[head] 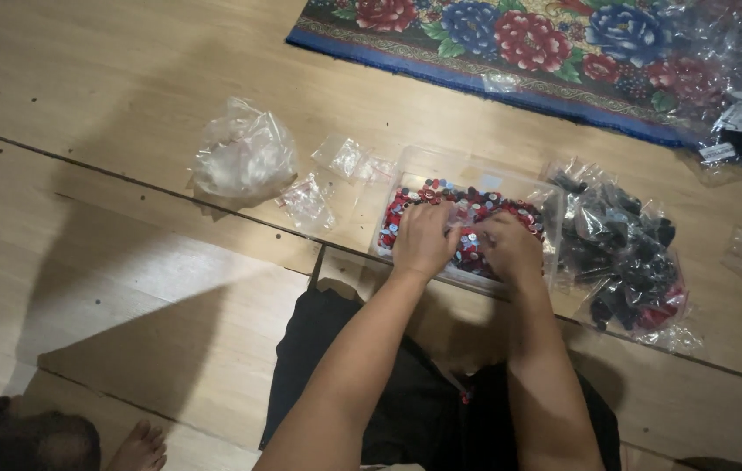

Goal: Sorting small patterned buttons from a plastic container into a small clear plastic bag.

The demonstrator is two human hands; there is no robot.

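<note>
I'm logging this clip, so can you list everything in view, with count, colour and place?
tray: one, clear plastic, on the floor in front of the hands.
small parts: many, red and grey, filling the tray.
dark bag: one, clear with black pieces, right of the tray.
white bag: one, clear and crumpled, left of the tray.
little bags: a few, clear, between the white bag and the tray.
rug: one, blue with red flowers, top.
far bag: one, clear with dark and silvery pieces, on the rug's right end.
floor: pale wood boards.
foot: one, bare, bottom left; whose is unclear.
left hand: in the small parts.
right hand: in the small parts.
</note>
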